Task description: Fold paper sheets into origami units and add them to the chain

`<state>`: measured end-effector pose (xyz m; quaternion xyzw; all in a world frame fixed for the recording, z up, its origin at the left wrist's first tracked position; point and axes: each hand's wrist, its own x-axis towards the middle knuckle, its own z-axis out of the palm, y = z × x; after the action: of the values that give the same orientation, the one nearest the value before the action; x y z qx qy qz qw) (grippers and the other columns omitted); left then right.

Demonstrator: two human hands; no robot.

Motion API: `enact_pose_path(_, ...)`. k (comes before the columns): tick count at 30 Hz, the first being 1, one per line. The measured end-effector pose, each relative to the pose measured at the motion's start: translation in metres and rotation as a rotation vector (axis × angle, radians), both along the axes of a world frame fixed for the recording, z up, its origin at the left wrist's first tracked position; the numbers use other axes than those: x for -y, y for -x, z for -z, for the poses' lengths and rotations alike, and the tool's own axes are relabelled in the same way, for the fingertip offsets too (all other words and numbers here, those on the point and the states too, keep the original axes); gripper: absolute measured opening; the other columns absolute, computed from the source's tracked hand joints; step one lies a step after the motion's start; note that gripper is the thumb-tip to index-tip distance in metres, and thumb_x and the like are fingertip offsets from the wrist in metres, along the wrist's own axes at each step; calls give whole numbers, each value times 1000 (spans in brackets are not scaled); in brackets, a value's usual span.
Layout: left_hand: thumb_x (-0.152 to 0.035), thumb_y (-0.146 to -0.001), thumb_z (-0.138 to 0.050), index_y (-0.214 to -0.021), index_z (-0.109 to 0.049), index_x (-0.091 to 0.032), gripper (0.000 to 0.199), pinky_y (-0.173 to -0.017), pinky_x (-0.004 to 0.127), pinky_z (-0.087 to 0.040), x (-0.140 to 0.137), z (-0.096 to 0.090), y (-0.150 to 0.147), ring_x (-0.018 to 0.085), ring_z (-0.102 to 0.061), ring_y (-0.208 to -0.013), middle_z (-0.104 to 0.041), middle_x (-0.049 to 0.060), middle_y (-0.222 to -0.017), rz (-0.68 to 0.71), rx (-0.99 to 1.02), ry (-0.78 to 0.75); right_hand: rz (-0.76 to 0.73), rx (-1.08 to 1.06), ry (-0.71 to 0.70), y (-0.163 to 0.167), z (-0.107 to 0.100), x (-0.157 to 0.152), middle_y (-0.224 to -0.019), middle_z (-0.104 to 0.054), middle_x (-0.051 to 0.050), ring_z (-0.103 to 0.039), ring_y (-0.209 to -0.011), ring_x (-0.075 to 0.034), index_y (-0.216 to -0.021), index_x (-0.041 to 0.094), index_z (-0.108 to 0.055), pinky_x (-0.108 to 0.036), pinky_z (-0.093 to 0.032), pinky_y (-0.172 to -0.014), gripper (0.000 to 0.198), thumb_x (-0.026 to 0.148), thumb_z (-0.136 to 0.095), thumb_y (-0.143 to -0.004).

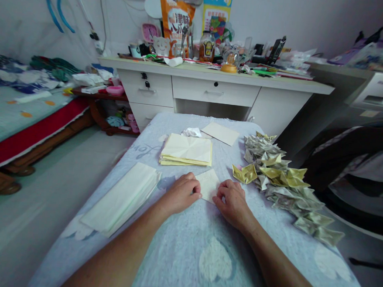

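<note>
A small cream sheet of paper (207, 183) lies on the cloth between my two hands. My left hand (184, 190) is closed at its left edge, thumb and fingers curled onto it. At the sheet's right edge my right hand (232, 199) is also closed, fingertips pressed to the paper. Just beyond is a stack of creased yellowish paper (187, 148). Left of my left forearm rests a long pile of pale paper (122, 197). Folded paper boats (283, 176), gold and silver-grey, sit in rows to the right, with one gold boat (244, 173) nearest my right hand.
A flat card (221, 133) and a crumpled white scrap (192, 132) lie at the far end of the cloth-covered table (170, 255). Behind stands a cluttered white desk (215, 90). A bed (25, 119) is at left, a washing machine (352, 141) at right.
</note>
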<state>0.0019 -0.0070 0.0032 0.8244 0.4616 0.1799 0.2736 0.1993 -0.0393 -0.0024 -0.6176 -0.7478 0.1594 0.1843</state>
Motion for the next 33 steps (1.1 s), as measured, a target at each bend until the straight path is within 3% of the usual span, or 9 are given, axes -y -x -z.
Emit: enact_pose_path(33, -17, -75, -61, -71, -59, -18, 5, -79, 27, -41, 0, 0, -5, 16, -54, -85, -55, 1, -83, -33, -39, -31, 13, 29, 11, 2, -2, 0, -92, -57, -6, -43, -89, -21, -66, 18, -60, -33, -29, -75, 15, 22, -59, -80)
